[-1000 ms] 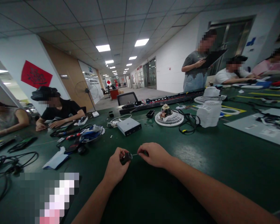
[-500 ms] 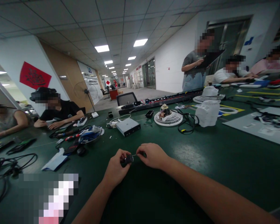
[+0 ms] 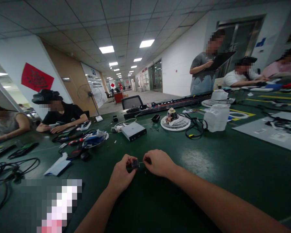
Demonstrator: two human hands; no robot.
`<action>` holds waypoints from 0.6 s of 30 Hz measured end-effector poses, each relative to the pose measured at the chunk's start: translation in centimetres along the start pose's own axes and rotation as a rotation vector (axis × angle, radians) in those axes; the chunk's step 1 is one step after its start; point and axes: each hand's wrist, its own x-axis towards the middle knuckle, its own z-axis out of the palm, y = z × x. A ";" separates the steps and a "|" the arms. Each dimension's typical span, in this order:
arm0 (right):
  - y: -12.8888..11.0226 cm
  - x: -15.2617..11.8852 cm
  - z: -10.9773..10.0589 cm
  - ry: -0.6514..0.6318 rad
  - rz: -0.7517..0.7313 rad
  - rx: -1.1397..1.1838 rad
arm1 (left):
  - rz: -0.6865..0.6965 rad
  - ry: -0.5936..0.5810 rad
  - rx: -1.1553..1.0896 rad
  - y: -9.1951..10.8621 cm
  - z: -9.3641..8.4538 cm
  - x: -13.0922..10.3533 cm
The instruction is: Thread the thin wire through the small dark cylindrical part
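My left hand (image 3: pixel 121 173) is closed around a small dark part (image 3: pixel 135 163), block-like or cylindrical, too small to name surely. From its right end a thin metallic rod (image 3: pixel 141 162) sticks out towards my right hand (image 3: pixel 158 162), whose thumb and fingertips pinch the rod's far end. Both hands are just above the green table (image 3: pixel 165 200), close together. Tiny pale bits (image 3: pixel 145 172) lie below the right fingertips. Beyond the hands sits a grey optical drive (image 3: pixel 134 130).
A white fan grille with a motor (image 3: pixel 175 121) and a white plastic housing (image 3: pixel 216 118) stand at the right back. On the left are a blue cloth bundle (image 3: pixel 95 138), a folded light-blue paper (image 3: pixel 58 165) and black cables (image 3: pixel 13 173). Several people are around the table.
The dark part has turned slightly in my left hand and shows a flatter side. Tiny bits now show on the table under my right hand. Both hands have hardly moved.
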 end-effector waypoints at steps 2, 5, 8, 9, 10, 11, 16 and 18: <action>-0.2 0.0 0.0 -0.016 -0.017 0.010 | -0.015 -0.009 0.005 -0.2 0.1 0.0; -0.4 -0.2 0.0 -0.001 0.056 -0.004 | -0.032 -0.004 0.006 -0.4 0.2 0.1; -0.4 -0.2 0.0 0.025 0.178 -0.024 | -0.048 0.023 0.040 -0.5 0.3 0.2; -0.4 -0.2 0.1 -0.001 0.199 -0.003 | -0.058 0.037 0.063 -0.6 0.3 0.2; -0.3 -0.2 0.1 -0.050 0.209 0.029 | -0.069 0.056 0.088 -0.7 0.2 0.2; -0.2 -0.2 0.1 -0.115 0.208 0.062 | -0.082 0.077 0.114 -0.7 0.1 0.3; -0.1 -0.2 0.3 -0.266 0.213 0.100 | -0.134 0.135 0.195 -1.0 -0.2 0.4; -0.1 -0.3 0.1 -0.216 0.221 0.079 | -0.141 0.124 0.189 -1.1 -0.3 0.4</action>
